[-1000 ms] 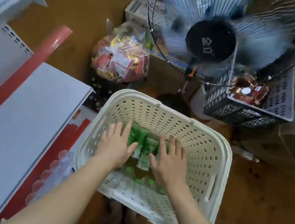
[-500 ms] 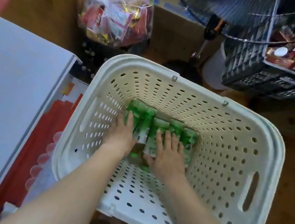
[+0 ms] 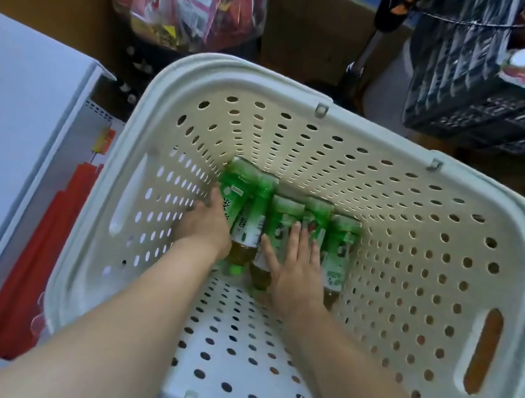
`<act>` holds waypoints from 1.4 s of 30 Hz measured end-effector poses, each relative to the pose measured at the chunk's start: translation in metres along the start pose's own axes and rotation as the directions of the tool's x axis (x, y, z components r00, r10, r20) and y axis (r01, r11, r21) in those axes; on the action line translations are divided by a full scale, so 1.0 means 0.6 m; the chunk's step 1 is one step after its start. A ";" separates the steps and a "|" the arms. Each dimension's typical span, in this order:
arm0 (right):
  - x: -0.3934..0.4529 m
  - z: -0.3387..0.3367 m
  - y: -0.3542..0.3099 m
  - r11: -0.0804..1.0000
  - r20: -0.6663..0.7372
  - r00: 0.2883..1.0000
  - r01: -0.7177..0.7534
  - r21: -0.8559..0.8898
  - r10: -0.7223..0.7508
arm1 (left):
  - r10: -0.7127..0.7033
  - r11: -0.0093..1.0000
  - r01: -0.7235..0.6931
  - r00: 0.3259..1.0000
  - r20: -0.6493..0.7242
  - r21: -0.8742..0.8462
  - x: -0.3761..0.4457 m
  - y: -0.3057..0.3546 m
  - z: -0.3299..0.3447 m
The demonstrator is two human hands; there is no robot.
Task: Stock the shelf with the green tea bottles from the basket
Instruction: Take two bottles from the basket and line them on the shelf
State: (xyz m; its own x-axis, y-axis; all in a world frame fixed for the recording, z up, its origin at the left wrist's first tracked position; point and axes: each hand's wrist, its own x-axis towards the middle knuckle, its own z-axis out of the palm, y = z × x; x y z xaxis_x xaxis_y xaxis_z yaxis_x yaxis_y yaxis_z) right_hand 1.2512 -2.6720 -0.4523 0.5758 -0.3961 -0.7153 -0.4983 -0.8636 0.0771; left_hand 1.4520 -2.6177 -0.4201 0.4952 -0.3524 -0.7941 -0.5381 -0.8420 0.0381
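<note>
A white shelf with red trim fills the left edge. Just beside it stands a cream perforated basket. Both bare arms reach down into it. The left hand curls its fingers around the leftmost green tea bottle — gripping it by the side. Five bottles lie in a row on the basket floor, caps toward the viewer. The right hand rests flat, fingers spread, on the middle bottles — not closed around any. A dark crate sits at upper right.

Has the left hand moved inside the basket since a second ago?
Yes. The left hand has gone deeper and leftward, off the bottles' tops to beside the leftmost one, near the basket's left wall.
</note>
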 end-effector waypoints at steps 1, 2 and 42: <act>0.000 0.003 0.001 1.000 0.000 1.000 -0.003 -0.010 0.003 | 0.003 1.000 -0.002 1.000 0.026 -0.015 0.002 -0.002 0.003; -0.001 0.004 0.001 1.000 0.007 1.000 -0.003 -0.008 0.003 | 0.009 0.999 -0.007 0.999 0.052 -0.039 0.002 -0.004 0.004; 0.071 -0.069 0.108 0.965 -0.112 0.994 0.026 0.261 0.003 | 0.066 0.991 -0.058 0.996 0.060 -0.122 0.001 -0.002 0.000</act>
State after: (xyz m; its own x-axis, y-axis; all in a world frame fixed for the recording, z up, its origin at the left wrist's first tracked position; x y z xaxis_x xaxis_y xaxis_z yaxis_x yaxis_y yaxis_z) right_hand 1.2702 -2.7579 -0.4490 0.6431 -0.4314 -0.6327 -0.6348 -0.7624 -0.1254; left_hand 1.4533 -2.6170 -0.4208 0.4170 -0.3818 -0.8248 -0.4784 -0.8638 0.1579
